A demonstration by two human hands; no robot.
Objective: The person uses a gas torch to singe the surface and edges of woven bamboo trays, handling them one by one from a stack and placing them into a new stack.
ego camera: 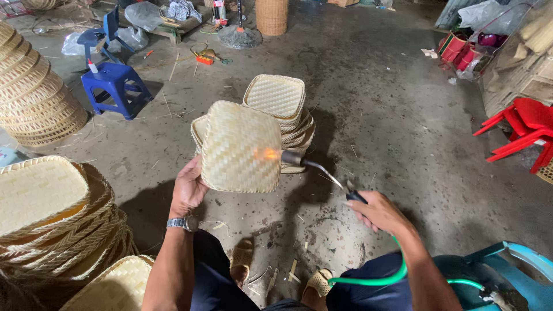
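Observation:
My left hand (pixel 188 187) grips the lower left edge of a square woven bamboo basket (pixel 241 147), held up with its bottom facing me. My right hand (pixel 377 212) holds a gas torch (pixel 322 171) whose metal nozzle points at the basket's right side. A small orange flame (pixel 268 154) licks the weave there. A green hose (pixel 374 279) runs from the torch back past my right arm. Behind the held basket stands a stack of similar baskets (pixel 282 106) on the concrete floor.
Tall stacks of woven trays stand at the left (pixel 34 92) and lower left (pixel 52 213). A blue plastic stool (pixel 114 83) is at the upper left, red plastic chairs (pixel 527 129) at the right, a tall woven cylinder (pixel 272 16) at the back. My sandalled feet (pixel 245 256) rest below.

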